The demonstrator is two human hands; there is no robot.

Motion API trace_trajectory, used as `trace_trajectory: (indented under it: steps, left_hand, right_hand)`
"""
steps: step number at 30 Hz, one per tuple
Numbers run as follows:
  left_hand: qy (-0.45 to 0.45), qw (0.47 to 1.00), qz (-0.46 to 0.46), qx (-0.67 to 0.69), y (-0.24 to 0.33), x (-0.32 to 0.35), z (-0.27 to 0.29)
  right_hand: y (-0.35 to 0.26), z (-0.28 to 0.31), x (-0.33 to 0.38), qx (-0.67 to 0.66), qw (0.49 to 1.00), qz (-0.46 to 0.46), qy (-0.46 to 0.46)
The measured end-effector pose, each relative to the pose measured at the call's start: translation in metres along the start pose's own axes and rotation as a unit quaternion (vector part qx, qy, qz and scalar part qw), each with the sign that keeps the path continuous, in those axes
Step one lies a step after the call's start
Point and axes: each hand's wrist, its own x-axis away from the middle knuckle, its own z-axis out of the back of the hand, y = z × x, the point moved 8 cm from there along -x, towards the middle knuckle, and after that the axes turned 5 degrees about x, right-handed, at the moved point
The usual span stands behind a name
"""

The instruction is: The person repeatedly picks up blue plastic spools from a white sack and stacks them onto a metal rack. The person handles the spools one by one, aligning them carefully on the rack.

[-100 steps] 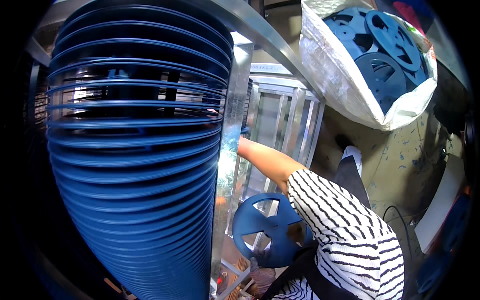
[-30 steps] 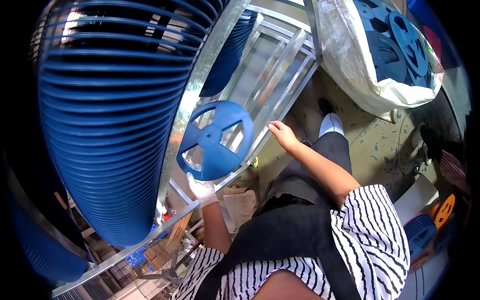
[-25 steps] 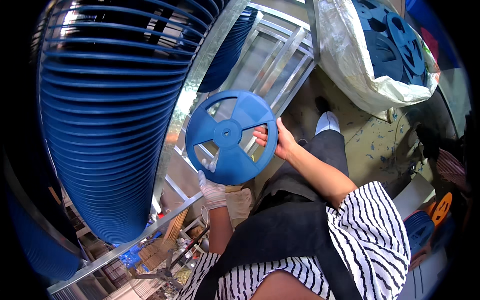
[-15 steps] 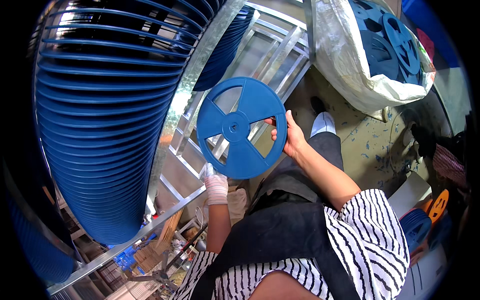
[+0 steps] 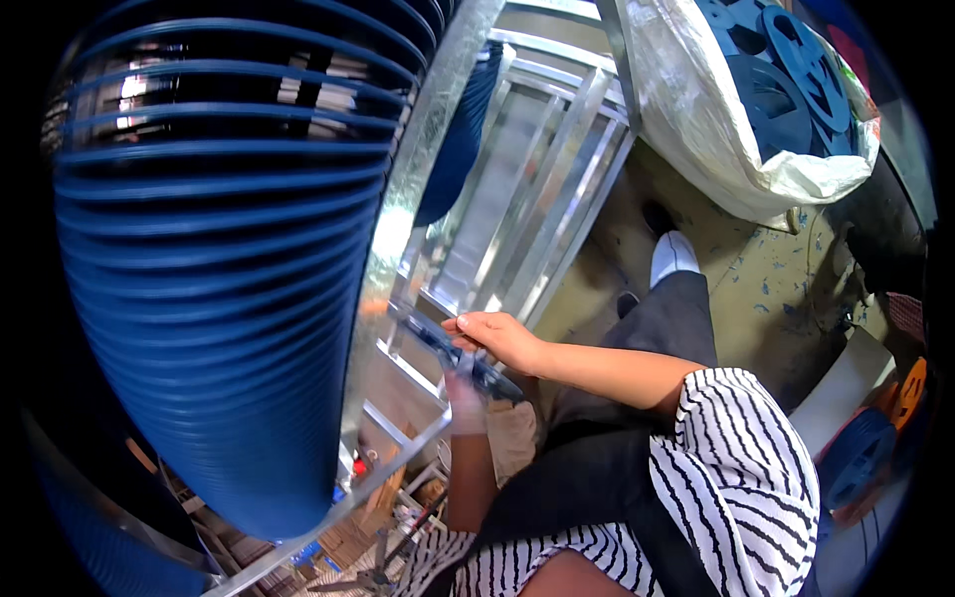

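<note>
both hands hold a blue plastic reel (image 5: pixel 468 360) edge-on beside the metal rack (image 5: pixel 542 189). the right hand (image 5: pixel 497 338) lies over its top with fingers curled around it; the gloved left hand (image 5: pixel 464 403) has a closed grip from below. a stack of blue reels (image 5: pixel 219 269) fills the left.

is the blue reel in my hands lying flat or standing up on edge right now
Roughly flat. The blue reel shows only its thin dark rim, tilted slightly, with the right hand on top and the gloved left hand beneath.

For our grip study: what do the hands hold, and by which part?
A blue reel, seen edge-on. The right hand lies over its rim; the gloved left hand supports it from beneath.
</note>
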Motion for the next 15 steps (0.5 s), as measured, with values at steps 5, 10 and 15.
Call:
trace_trajectory:
  steps: [5,10,15]
  left_hand:
    - [0.015,0.99,0.08,0.114,-0.011,-0.026,0.067]
    - [0.003,0.969,0.107,0.222,-0.023,-0.044,0.08]
    - [0.066,0.981,0.059,0.173,-0.016,-0.058,0.119]
  right_hand:
    - [0.062,0.083,-0.153,-0.106,0.972,-0.106,0.18]
    - [0.079,0.121,-0.248,-0.196,0.942,-0.115,0.246]
    - [0.064,0.108,-0.29,-0.285,0.921,-0.025,0.265]
